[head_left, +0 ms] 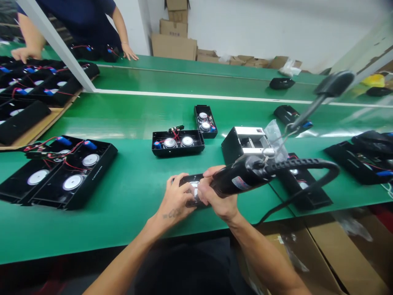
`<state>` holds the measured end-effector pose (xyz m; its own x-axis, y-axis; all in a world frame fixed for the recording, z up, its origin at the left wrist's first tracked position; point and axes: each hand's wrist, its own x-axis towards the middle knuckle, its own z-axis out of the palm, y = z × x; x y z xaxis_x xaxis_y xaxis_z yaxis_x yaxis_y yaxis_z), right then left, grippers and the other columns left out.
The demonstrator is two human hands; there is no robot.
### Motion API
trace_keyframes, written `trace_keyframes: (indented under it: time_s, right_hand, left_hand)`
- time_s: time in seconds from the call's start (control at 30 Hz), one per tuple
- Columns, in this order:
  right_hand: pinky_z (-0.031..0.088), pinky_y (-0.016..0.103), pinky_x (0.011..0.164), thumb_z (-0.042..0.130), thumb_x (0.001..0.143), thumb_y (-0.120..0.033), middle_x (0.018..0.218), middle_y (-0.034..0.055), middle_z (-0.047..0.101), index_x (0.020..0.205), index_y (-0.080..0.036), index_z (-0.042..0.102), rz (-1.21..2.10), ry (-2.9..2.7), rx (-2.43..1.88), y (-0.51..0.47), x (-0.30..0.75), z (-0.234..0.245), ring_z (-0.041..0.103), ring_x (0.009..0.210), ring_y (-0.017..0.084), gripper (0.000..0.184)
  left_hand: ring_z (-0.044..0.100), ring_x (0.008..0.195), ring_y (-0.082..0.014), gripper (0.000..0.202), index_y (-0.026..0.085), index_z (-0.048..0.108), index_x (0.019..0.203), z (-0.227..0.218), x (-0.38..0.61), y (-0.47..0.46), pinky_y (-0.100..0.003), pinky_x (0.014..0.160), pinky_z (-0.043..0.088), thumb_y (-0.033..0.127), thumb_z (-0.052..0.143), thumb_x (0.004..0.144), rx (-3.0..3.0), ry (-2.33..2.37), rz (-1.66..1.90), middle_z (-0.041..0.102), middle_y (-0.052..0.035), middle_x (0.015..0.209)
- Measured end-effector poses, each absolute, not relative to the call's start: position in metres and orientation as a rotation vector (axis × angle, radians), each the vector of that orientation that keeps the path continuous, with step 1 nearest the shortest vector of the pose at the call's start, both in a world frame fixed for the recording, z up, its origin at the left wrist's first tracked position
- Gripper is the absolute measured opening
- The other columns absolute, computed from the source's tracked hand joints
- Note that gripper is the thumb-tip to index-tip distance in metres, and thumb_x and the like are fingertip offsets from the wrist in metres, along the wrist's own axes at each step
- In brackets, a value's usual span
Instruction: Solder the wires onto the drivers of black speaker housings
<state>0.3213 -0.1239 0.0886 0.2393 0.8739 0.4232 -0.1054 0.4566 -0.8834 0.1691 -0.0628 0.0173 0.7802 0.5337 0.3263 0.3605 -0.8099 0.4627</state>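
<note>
Left hand [178,200] fingers clamp speaker housing [189,180] to desk [135,184]; right hand [219,201] fingers wrapped round electric screwdriver [242,179], tip hidden beneath them. Likely mid-fastening; keep bit square.

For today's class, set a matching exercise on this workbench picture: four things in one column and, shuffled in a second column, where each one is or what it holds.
Column one:
1 left hand
2 right hand
3 cardboard boxes
4 co-worker's hand

Column two:
A stacked by the white wall
B gripping the power screwdriver
C flat on the far green strip
D on the speaker housing

Pairs: 1-D, 2-B, 3-A, 4-C.
</note>
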Motion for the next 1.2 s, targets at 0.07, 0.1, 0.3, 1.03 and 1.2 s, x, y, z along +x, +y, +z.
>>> trace_keyframes:
  time_s: [0.07, 0.1, 0.3, 1.03, 1.2]
  right_hand:
    - [0.042, 0.024, 0.046, 0.072, 0.095, -0.022, 0.061, -0.0115, 0.050, 0.112, -0.028, 0.056, 0.804, -1.140, -0.838, -0.127, 0.322, 0.090, 0.046, 0.045, 0.008, 0.024]
    - [0.042, 0.024, 0.046, 0.071, 0.096, -0.022, 0.061, -0.0113, 0.050, 0.113, -0.029, 0.056, 0.806, -1.142, -0.821, -0.129, 0.324, 0.094, 0.047, 0.045, 0.009, 0.024]
    - [0.037, 0.027, 0.043, 0.070, 0.097, -0.038, 0.056, -0.0108, 0.043, 0.114, -0.031, 0.058, 0.427, -0.975, -0.719, -0.133, 0.372, 0.146, 0.037, 0.040, 0.011, 0.022]
    - [0.044, 0.030, 0.052, 0.083, 0.080, -0.029, 0.052, -0.0116, 0.056, 0.094, -0.022, 0.056, 0.070, -0.841, -1.223, -0.126, 0.493, 0.117, 0.049, 0.040, 0.010, 0.031]
    - [0.039, 0.027, 0.046, 0.081, 0.082, -0.024, 0.053, -0.0123, 0.051, 0.102, -0.023, 0.060, 0.396, -0.928, -1.169, -0.147, 0.453, 0.129, 0.046, 0.040, 0.009, 0.029]
  left_hand:
    - [0.048, 0.139, -0.0403, 0.016, 0.030, 0.081, 0.087, 0.018, 0.169, -0.063, -0.063, 0.107, 0.037, 0.023, 0.089, 0.076, 2.597, 0.679, 0.629, 0.077, -0.0026, 0.107]
    - [0.048, 0.139, -0.0401, 0.014, 0.029, 0.080, 0.085, 0.018, 0.169, -0.063, -0.063, 0.107, 0.038, 0.023, 0.089, 0.076, 2.599, 0.672, 0.624, 0.077, -0.0027, 0.107]
    - [0.052, 0.135, -0.0407, 0.020, 0.024, 0.073, 0.074, 0.016, 0.170, -0.061, -0.065, 0.105, 0.039, 0.018, 0.092, 0.067, 2.612, 0.650, 0.677, 0.075, -0.0021, 0.094]
    - [0.054, 0.132, -0.0423, 0.018, 0.025, 0.073, 0.075, 0.007, 0.168, -0.057, -0.064, 0.103, 0.040, 0.016, 0.087, 0.069, 2.703, 0.606, 0.721, 0.075, -0.0024, 0.093]
    - [0.052, 0.135, -0.0418, 0.019, 0.025, 0.073, 0.075, 0.012, 0.169, -0.060, -0.064, 0.104, 0.040, 0.016, 0.088, 0.069, 2.674, 0.636, 0.683, 0.074, -0.0023, 0.093]
